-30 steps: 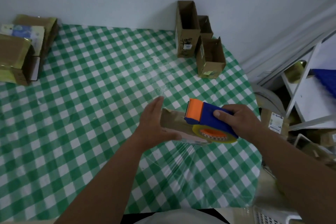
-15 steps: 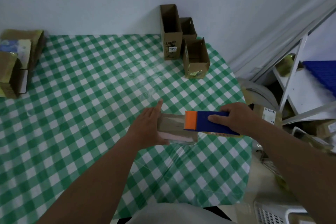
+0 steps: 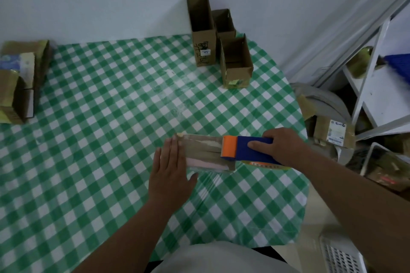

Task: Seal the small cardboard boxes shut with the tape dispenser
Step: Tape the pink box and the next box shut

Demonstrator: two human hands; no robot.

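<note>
A small flat cardboard box lies on the green checked tablecloth near the table's right edge. My left hand lies flat over the box's left end, fingers straight and together, thumb at the near side. My right hand grips the blue and orange tape dispenser, whose orange head sits on the right part of the box top. The orange tape roll shows under the dispenser's near side.
Three open empty cardboard boxes stand upright by the wall at the back. Taped boxes are stacked at the far left. Off the table's right edge stand a white shelf, loose cartons and a white basket.
The dispenser tilted down flat onto the box top and slid right along it. My left hand flattened over the box's left end. My head moved, shifting the whole view.
</note>
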